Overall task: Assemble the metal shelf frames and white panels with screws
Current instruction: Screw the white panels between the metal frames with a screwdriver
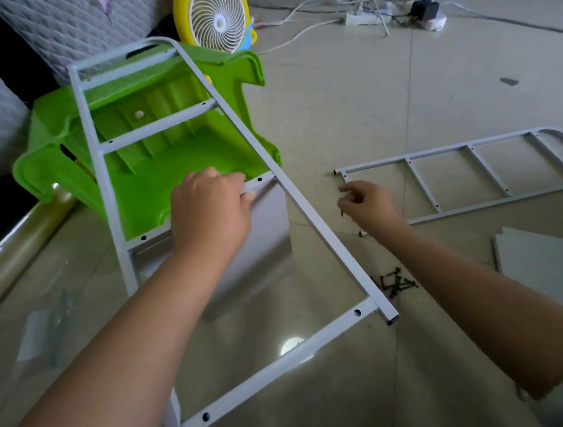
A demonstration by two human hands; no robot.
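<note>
Biggest risk is the propped frame (287, 360): it only leans w/ its upper end on the green stool (155, 198) and its foot on the glossy floor (365, 102), so a push while driving a screw could prob. make it slide or twist. Next, the white panel (267, 225) stands on edge under the rung that the left hand (211, 209) grasps, fingers curled over the rung at the panel's top. If that grip slackens, the panel may tip and the holes go out of line. The right hand (370, 204), near the second frame (512, 199) lying flat on the floor, has fingers bent in a pinch on what looks like a dark screw (341, 211), easy to drop. The loose screw pile (397, 283) sits just beside the frame's foot, so a slip would scatter it

Containers: none for the screws. The stool lies overturned, hollow side to the camera, w/ only a pale knob (139, 114) inside. Clear packet (40, 326) at left, contents too blurred to tell
</note>
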